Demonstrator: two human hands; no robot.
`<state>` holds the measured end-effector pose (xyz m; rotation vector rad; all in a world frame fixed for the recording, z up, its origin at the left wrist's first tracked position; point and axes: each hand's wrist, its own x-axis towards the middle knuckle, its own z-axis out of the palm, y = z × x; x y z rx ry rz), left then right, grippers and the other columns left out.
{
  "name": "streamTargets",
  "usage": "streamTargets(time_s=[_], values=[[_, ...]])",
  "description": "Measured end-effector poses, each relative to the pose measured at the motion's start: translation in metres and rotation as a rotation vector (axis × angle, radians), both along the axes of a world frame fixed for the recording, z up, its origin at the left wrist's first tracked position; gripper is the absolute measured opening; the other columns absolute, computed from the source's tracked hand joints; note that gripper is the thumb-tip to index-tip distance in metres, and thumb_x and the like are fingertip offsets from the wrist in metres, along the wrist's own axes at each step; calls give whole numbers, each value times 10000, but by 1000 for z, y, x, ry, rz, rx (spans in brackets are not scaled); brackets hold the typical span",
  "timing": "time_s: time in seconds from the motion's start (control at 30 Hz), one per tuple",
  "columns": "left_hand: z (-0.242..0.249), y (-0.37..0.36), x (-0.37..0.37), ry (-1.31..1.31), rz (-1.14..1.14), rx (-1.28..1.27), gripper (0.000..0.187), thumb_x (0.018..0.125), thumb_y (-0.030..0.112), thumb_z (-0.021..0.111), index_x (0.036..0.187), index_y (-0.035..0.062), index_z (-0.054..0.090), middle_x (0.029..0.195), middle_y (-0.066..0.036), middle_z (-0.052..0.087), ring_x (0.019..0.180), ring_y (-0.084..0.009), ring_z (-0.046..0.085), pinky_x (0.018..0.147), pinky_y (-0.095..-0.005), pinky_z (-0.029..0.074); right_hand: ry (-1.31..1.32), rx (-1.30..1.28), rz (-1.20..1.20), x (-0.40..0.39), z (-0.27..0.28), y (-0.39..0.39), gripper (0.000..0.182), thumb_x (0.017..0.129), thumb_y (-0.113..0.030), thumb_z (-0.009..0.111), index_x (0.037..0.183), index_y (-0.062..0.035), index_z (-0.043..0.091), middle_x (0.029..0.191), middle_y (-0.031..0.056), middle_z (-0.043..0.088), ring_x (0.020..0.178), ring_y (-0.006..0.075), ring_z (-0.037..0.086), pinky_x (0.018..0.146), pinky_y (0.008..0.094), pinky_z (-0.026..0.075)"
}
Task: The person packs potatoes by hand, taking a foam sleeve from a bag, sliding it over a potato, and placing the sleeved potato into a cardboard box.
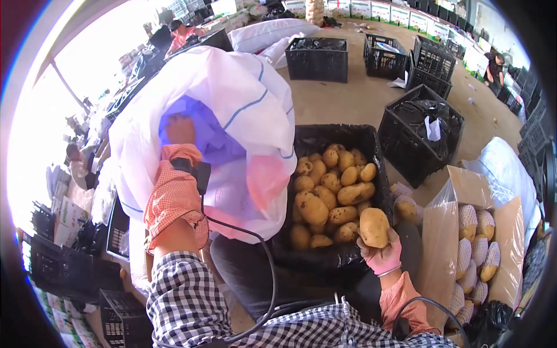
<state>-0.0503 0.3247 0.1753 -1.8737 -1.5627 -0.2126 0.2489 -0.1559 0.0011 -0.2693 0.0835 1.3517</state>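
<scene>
My left hand [180, 129] reaches into the mouth of a big white sack [200, 75] with blue stitching; its fingers are partly lost against the bluish inside, and what they touch cannot be made out. My right hand [380, 252] holds a large potato [374, 227] over the near right corner of a black crate [380, 168]. Loose potatoes [331, 197] lie in that crate, which is lined with black plastic. An open cardboard box [432, 249] at the right holds several potatoes in white foam nets [479, 249].
Black crates [317, 62] stand on the floor ahead, one with a black liner [422, 130] nearer at the right. A white bag [510, 168] rests behind the box. People [184, 36] are at the back left, far left and back right [494, 69].
</scene>
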Motion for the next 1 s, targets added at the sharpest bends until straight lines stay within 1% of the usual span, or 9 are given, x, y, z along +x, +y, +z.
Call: streamTargets(time_s=[0.1,0.17,0.2,0.33,0.4,0.57,0.63,0.87,1.0], values=[[-15,-18,-19,313,-109,433,183,815,168,518,949,125,635,1033,-59,605,979,-253,591,723,-411,507,-20,-1,48,-5,2,0,544,845,-381,554,1272,-60,451,1134,204,575,905,425,612,611,402,588],[-16,-27,-20,63,113,-256,179,817,152,514,926,108,648,973,-93,622,939,-278,600,720,-391,514,-64,23,109,-9,3,0,563,841,-372,564,1295,-67,431,1168,180,569,939,431,605,606,401,582],[-17,-38,-20,66,112,-265,179,817,152,514,926,108,648,973,-93,622,939,-278,600,720,-391,514,-60,14,108,-11,5,-1,563,841,-372,564,1295,-67,431,1168,180,569,939,431,605,606,401,582],[-32,-108,4,-350,-780,146,175,802,89,586,962,74,654,915,-133,614,859,-320,583,760,-413,471,-61,2,142,-20,9,-5,621,832,-347,589,1349,-87,365,1235,171,521,975,416,595,621,402,569],[-25,-183,34,-517,-940,356,181,774,47,633,955,36,641,884,-142,615,819,-329,578,734,-424,462,-360,81,97,-31,22,2,657,854,-308,560,1398,-95,259,1294,172,462,1007,414,578,643,405,560],[-90,-351,111,-1023,-1141,-173,339,689,33,724,1002,-24,608,920,-162,590,886,-331,564,806,-379,448,-656,-67,-63,-68,32,18,747,802,-165,652,1418,-118,231,1291,118,440,1049,268,554,734,324,542],[-100,-386,122,-1235,-1095,-448,308,826,111,652,1091,-26,577,1010,-131,564,917,-238,556,808,-334,447,-742,-47,-128,-71,24,20,802,768,-68,675,1426,-120,221,1297,109,428,1088,187,510,790,286,517],[-116,-408,116,-1676,-1122,-858,254,929,93,490,1146,-23,550,927,-92,585,839,-143,555,765,-253,437,-1128,-222,-217,-71,13,3,736,759,-118,691,1392,-94,316,1301,124,436,1140,207,480,937,304,429],[-122,-422,119,-1660,-939,-946,456,768,-17,625,1202,-33,487,1030,-104,550,891,-170,562,778,-261,462,-1519,-408,-401,-73,1,-1,713,736,-189,708,1356,-76,377,1289,165,444,1182,277,450,995,340,365]])
